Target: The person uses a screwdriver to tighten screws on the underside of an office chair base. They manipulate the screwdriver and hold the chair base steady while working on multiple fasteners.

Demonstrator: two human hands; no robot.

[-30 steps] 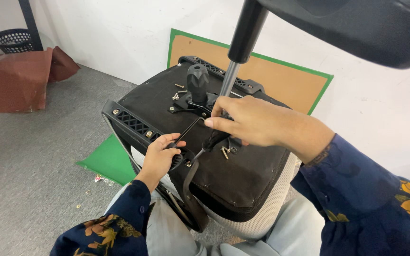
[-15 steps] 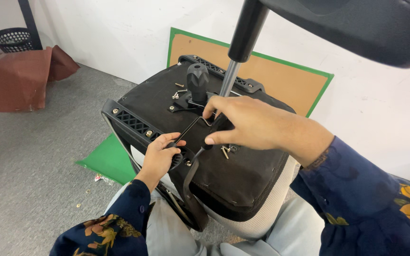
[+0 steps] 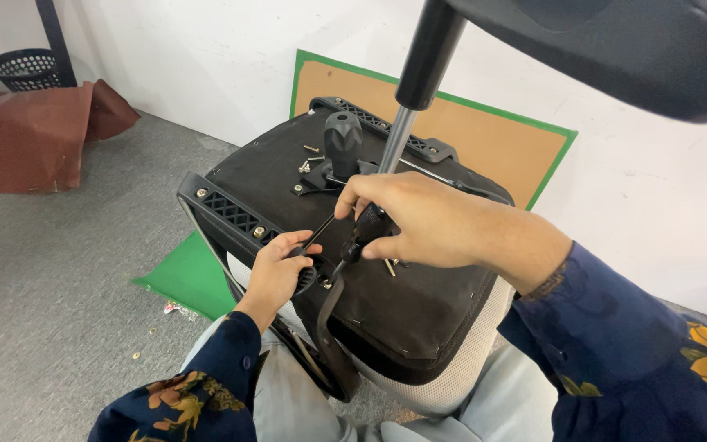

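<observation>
- An upturned office-chair seat (image 3: pixel 312 213) lies across the person's lap at the centre of the frame, its black underside facing up and its pale mesh edge showing at lower right.
- The left hand (image 3: pixel 276 274), at lower centre-left, is curled shut round a slim black hex key (image 3: pixel 317 233), whose shaft slants up toward the middle of the seat.
- The right hand (image 3: pixel 427 221), at centre, is closed in a pinch on a black lever (image 3: pixel 341 278) that runs down from the mechanism plate toward the seat's front edge; what its fingertips cover I cannot tell.
- A black knob (image 3: pixel 343 139) stands just above the hands, with the shiny gas column (image 3: pixel 398 139) rising beside it toward the top of the frame.
- Loose screws (image 3: pixel 308 164) lie on the underside left of the knob, and another (image 3: pixel 389 266) just below the right hand.
- Judged from this, the step in hand is tightening or loosening a fastener at the lever mount, the key working while the right hand steadies the part.
- The next move calls for keeping the key seated square in its socket, turning in short arcs, and holding the lever steady so that the hidden fastener does not bind.
</observation>
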